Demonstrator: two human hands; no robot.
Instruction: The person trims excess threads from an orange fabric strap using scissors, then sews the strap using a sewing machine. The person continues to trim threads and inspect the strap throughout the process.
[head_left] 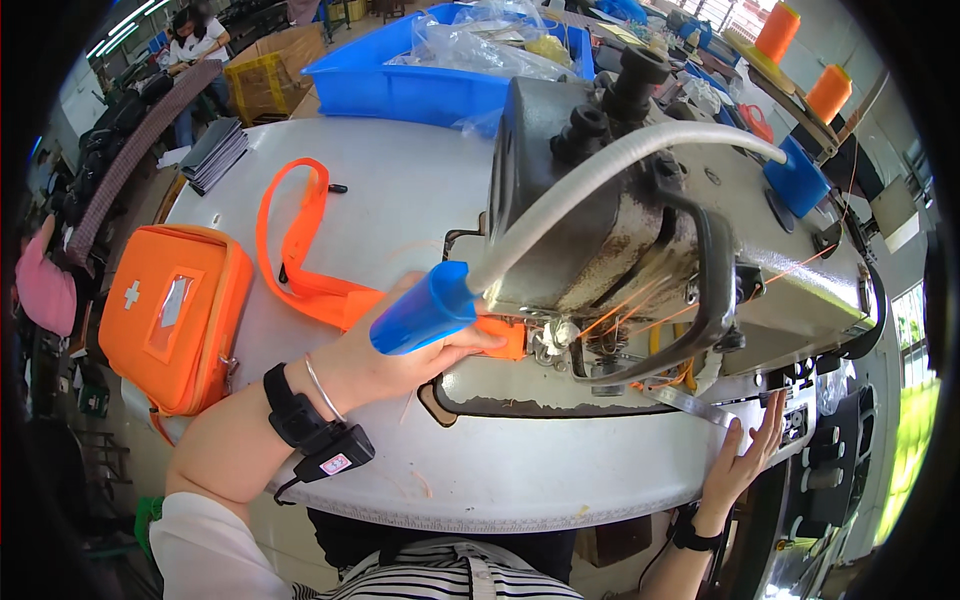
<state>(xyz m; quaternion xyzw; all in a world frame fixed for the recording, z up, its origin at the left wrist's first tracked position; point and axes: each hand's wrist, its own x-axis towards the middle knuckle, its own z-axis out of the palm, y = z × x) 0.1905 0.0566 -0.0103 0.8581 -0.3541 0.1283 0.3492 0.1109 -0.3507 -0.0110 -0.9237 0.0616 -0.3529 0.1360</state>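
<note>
On the table (390,180), the bag (140,300) lies at the left and the sewing machine (610,220) stands at the right. The strap (345,304) lies between them, one end under the left hand (415,367). A tub (365,92) with plastic (470,48) in it is at the back. Two thread spools (777,34) stand at the back right

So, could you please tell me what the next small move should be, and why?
Perhaps the left hand should ease the orange strap slightly toward the stitching parts of the sewing machine: its fingers press the strap close beside those parts.
</note>
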